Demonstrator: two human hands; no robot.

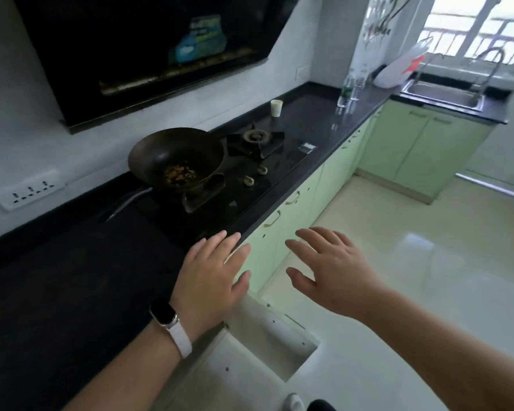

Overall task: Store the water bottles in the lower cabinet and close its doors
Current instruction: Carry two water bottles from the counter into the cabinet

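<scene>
Two clear water bottles (350, 89) stand upright far along the black counter (315, 137), near the sink end; one has a green label. My left hand (212, 277) hovers over the counter's front edge, fingers spread, holding nothing. My right hand (330, 271) is out over the floor beside it, also spread and empty. Just below my hands a lower cabinet door (275, 336) stands swung open, its white inner face showing. The pale green lower cabinets (297, 209) run under the counter with their doors shut.
A dark wok (175, 158) with food scraps sits on the gas hob (250, 161). A white cup (276, 108) stands behind the hob. A range hood (131, 54) hangs overhead. The sink (445, 94), a tap and a white bag lie at the far end.
</scene>
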